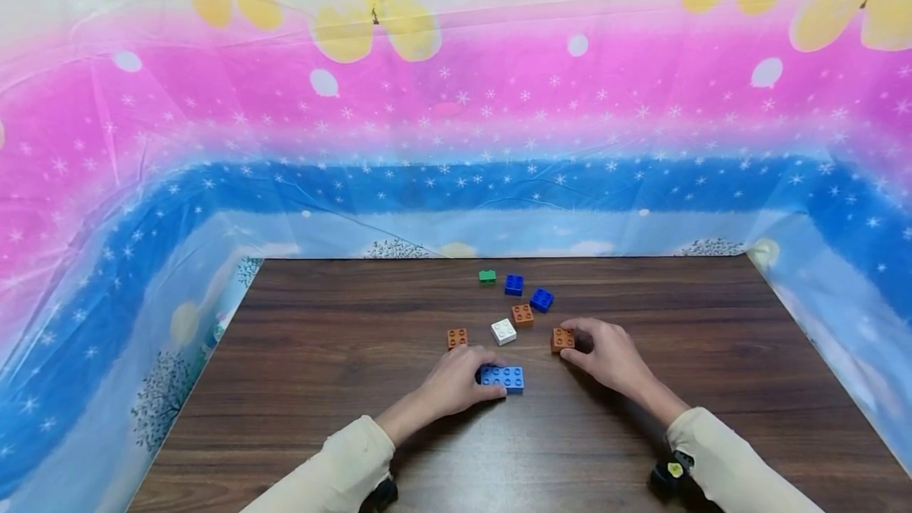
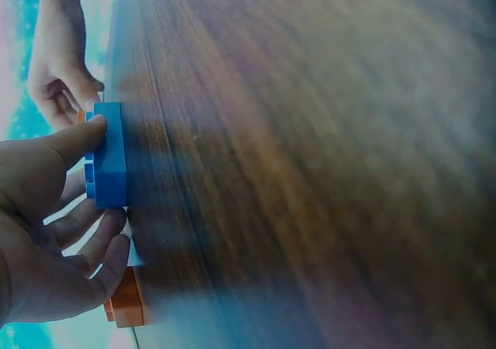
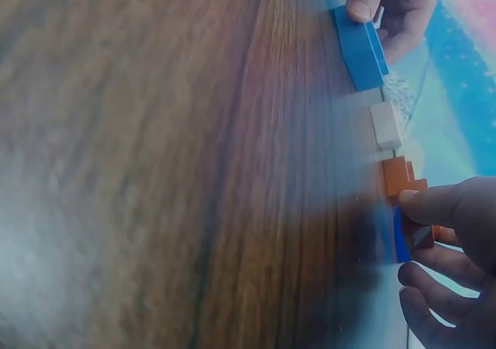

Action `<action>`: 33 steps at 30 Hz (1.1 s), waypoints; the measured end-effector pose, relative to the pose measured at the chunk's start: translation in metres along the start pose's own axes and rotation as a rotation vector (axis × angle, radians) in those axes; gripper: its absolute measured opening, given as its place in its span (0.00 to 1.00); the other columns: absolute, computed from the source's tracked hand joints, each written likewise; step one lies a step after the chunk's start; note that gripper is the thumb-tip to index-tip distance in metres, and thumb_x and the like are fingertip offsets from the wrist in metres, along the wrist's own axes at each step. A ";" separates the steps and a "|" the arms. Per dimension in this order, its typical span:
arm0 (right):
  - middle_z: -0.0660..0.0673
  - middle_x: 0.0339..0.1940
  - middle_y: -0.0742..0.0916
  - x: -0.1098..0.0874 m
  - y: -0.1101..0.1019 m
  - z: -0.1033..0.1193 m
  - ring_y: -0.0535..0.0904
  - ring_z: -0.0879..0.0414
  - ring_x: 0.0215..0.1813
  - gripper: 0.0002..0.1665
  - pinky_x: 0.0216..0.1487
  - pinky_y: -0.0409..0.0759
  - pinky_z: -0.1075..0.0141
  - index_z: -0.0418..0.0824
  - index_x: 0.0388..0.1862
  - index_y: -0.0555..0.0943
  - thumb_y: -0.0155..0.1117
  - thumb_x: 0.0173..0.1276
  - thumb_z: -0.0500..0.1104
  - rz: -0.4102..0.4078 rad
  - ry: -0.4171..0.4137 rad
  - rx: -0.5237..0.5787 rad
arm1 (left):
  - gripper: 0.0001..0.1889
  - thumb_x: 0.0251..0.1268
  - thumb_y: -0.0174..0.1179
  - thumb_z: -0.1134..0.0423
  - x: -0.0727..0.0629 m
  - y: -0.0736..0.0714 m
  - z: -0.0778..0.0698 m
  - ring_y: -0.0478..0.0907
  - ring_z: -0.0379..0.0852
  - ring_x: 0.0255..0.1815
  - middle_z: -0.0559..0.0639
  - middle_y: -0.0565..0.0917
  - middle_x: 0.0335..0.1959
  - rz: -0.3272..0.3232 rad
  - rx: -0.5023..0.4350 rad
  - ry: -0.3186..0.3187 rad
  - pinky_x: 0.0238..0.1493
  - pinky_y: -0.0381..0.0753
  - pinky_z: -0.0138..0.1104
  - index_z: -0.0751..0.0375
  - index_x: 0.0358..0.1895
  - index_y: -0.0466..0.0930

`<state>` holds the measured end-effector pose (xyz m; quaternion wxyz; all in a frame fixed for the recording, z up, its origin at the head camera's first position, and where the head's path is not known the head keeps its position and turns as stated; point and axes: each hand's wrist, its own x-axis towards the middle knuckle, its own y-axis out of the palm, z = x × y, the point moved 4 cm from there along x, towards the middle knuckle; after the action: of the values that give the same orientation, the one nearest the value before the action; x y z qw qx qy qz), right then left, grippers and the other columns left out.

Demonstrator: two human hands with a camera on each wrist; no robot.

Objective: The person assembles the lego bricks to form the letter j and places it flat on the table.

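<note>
My left hand (image 1: 456, 382) grips a light blue eight-stud toy brick (image 1: 509, 378), thumb on the near side and fingers behind; the left wrist view shows the thumb pressed on the brick's side (image 2: 113, 167). To the right, my right hand (image 1: 611, 353) pinches an orange four-stud brick (image 1: 561, 340) between thumb and fingers. Just beyond the left hand's knuckles sits another orange brick (image 1: 457, 336), partly hidden by that hand. A white brick (image 1: 503, 332) lies between the two hands, a little farther back.
Behind the white brick are a third orange brick (image 1: 522, 315), two dark blue bricks (image 1: 541, 300) and a small green brick (image 1: 488, 277) near the back edge. They lie on a dark wooden table (image 1: 342, 323). A printed cloth (image 1: 456, 133) hangs around its back and sides.
</note>
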<state>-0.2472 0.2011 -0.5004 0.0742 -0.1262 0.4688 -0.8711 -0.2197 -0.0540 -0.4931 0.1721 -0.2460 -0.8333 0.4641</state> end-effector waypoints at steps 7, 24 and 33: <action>0.40 0.53 0.88 -0.003 -0.002 0.011 0.87 0.47 0.48 0.25 0.46 0.85 0.51 0.43 0.59 0.84 0.77 0.63 0.43 0.001 0.003 0.040 | 0.19 0.63 0.72 0.51 0.001 -0.001 0.001 0.82 0.44 0.51 0.46 0.89 0.49 -0.004 -0.008 0.002 0.56 0.77 0.42 0.52 0.54 0.88; 0.49 0.49 0.89 -0.016 0.005 0.041 0.82 0.63 0.39 0.25 0.38 0.81 0.63 0.48 0.58 0.85 0.79 0.61 0.46 0.018 -0.062 0.076 | 0.19 0.63 0.73 0.51 0.001 0.000 0.000 0.83 0.44 0.51 0.46 0.89 0.49 -0.004 -0.027 -0.007 0.56 0.77 0.42 0.53 0.54 0.88; 0.51 0.51 0.89 -0.021 0.013 0.050 0.85 0.61 0.42 0.24 0.41 0.83 0.62 0.50 0.58 0.86 0.78 0.62 0.46 0.072 -0.082 0.105 | 0.19 0.63 0.73 0.51 0.001 0.000 0.001 0.83 0.45 0.50 0.47 0.89 0.49 -0.010 -0.029 -0.009 0.56 0.77 0.42 0.53 0.55 0.88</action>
<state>-0.2125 0.1588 -0.4879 0.1313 -0.1406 0.4235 -0.8852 -0.2210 -0.0540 -0.4938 0.1669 -0.2422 -0.8421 0.4520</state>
